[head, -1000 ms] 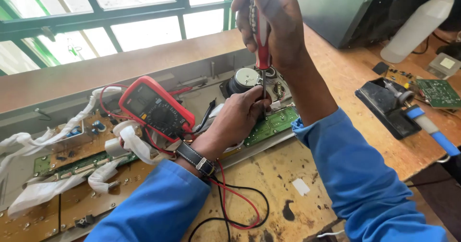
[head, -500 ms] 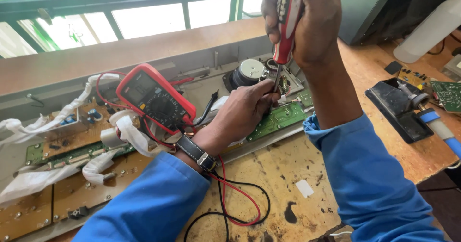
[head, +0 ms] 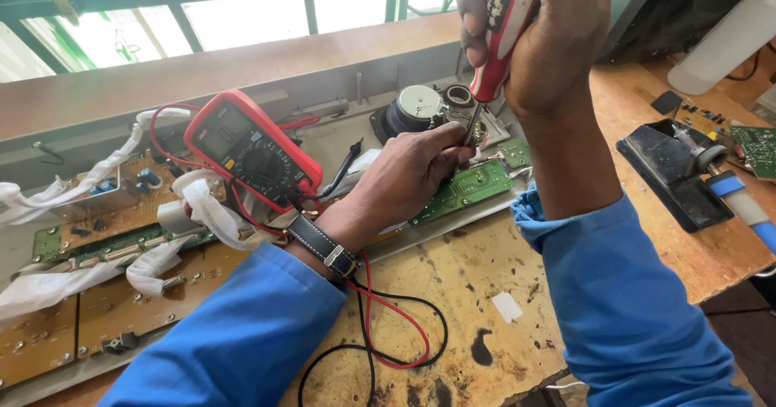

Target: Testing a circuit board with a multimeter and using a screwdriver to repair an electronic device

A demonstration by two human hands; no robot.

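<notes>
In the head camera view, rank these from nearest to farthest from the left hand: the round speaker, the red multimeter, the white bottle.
From the left hand:
1. Round speaker, just behind the fingers.
2. Red multimeter, off to the left, by the wrist.
3. White bottle, far right, at the table's back corner.

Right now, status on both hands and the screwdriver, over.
Right hand gripping red-handled screwdriver, near upright. Left hand steadying its tip at the green circuit board. Red multimeter with red and black leads alongside left wrist.

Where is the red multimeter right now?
In the head view, the red multimeter lies left of centre on the opened chassis, just beyond the left hand, among white ribbon cables.
</notes>
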